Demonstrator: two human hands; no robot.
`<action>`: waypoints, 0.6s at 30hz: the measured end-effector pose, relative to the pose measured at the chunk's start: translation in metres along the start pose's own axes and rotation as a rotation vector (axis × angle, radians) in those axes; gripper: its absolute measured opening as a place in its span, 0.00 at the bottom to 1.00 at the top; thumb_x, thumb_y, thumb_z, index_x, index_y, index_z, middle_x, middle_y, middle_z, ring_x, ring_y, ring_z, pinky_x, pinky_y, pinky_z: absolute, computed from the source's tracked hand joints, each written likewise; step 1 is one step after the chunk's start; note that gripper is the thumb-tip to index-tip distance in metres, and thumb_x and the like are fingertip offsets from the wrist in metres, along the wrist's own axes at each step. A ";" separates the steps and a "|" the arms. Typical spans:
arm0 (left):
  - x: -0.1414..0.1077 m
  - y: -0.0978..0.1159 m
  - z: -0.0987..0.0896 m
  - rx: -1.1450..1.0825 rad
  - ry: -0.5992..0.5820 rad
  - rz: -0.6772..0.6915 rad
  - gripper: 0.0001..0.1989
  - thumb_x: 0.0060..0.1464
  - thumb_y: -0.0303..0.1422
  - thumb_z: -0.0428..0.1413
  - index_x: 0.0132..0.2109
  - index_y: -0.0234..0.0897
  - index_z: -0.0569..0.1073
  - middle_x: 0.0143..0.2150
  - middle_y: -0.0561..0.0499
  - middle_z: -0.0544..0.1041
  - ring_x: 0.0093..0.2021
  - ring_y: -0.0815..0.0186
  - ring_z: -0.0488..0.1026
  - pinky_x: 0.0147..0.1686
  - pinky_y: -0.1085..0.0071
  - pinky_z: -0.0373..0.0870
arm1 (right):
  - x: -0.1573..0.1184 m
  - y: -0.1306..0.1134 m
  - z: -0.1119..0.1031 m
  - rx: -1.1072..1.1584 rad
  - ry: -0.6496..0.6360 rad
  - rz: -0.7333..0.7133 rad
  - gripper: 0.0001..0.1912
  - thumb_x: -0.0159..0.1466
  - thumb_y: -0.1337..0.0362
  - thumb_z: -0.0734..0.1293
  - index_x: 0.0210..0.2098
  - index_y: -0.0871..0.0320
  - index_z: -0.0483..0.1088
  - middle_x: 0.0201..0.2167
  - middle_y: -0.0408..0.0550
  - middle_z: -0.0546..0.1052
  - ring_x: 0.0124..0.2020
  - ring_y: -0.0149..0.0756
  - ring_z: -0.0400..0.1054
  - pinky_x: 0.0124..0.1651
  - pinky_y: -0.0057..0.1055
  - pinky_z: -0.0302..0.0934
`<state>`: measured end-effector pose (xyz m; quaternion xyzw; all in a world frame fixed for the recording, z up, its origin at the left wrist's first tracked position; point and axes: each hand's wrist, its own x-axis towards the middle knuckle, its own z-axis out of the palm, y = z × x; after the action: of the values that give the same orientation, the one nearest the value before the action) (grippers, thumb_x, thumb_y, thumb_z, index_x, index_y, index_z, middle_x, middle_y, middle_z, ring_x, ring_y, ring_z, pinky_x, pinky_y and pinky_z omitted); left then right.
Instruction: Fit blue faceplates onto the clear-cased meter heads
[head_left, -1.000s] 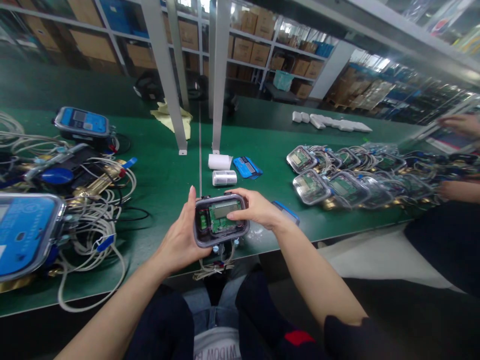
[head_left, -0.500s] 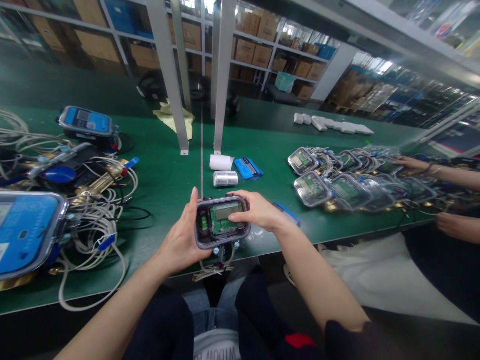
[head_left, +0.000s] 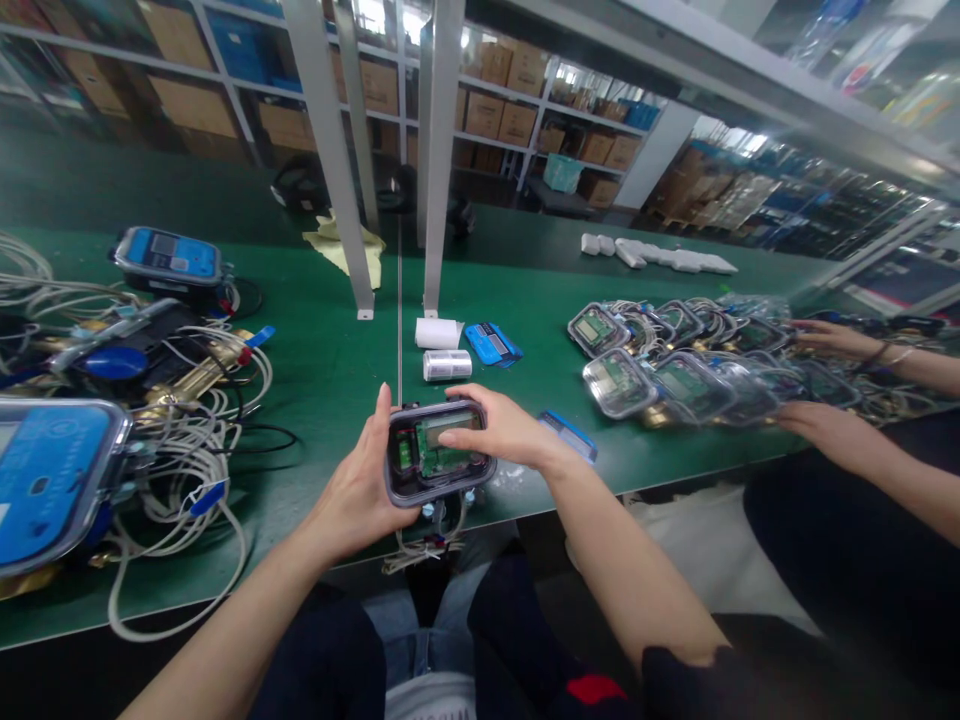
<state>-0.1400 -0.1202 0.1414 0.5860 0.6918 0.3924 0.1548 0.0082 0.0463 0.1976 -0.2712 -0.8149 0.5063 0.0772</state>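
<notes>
Holding an open, dark rectangular housing with a clear grey rim (head_left: 444,484) a little below the centre of the frame, between the two hands and tilted to show its inside; clasping its left end in the bare left hand (head_left: 356,490), with thumb pointing up beside the wall; gripping its far right corner with the bare right hand (head_left: 501,430), with fingers over the edge and thumb reaching in across the grey rectangular display (head_left: 445,424) of a green circuit board (head_left: 435,463); cannot tell whether pressing on it. Can see a tied bundle of thin pale cable (head_left: 424,555) below the near side, at lower centre; can see, on the green bench (head_left: 330,350) just beyond the housing, a white paper roll (head_left: 437,333) and a silvery printed cylinder (head_left: 447,365) side by side, with flat blue printed panels (head_left: 491,344) just to their right; can see another flat blue panel (head_left: 568,436) near the right hand; at the left of the frame, find blue-faced meters (head_left: 52,485) and looping pale cables (head_left: 180,500); at the right, find two rows of clear-lidded meters (head_left: 619,384), with a co-worker's hands (head_left: 829,428) at them.
</notes>
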 end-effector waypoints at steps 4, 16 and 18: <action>-0.001 0.001 -0.001 -0.015 -0.019 -0.001 0.60 0.44 0.30 0.60 0.70 0.44 0.23 0.64 0.39 0.61 0.59 0.46 0.68 0.51 0.50 0.72 | 0.001 -0.003 0.001 -0.157 0.003 -0.004 0.32 0.54 0.59 0.76 0.55 0.63 0.67 0.48 0.56 0.76 0.47 0.47 0.71 0.52 0.44 0.64; -0.001 0.002 0.002 -0.016 0.010 -0.001 0.60 0.43 0.29 0.60 0.71 0.44 0.25 0.63 0.38 0.62 0.60 0.45 0.66 0.52 0.48 0.71 | -0.002 -0.004 0.010 -0.153 0.099 0.056 0.29 0.47 0.57 0.80 0.45 0.60 0.72 0.38 0.48 0.78 0.40 0.43 0.72 0.42 0.36 0.64; -0.002 0.002 0.001 -0.017 0.015 0.002 0.60 0.43 0.29 0.59 0.71 0.45 0.25 0.63 0.39 0.62 0.59 0.46 0.67 0.52 0.49 0.71 | -0.004 -0.005 0.014 -0.183 0.139 0.066 0.28 0.49 0.55 0.79 0.45 0.58 0.71 0.39 0.48 0.78 0.40 0.44 0.72 0.43 0.37 0.63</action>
<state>-0.1372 -0.1214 0.1421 0.5825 0.6890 0.4028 0.1539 0.0039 0.0316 0.1956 -0.3381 -0.8411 0.4120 0.0919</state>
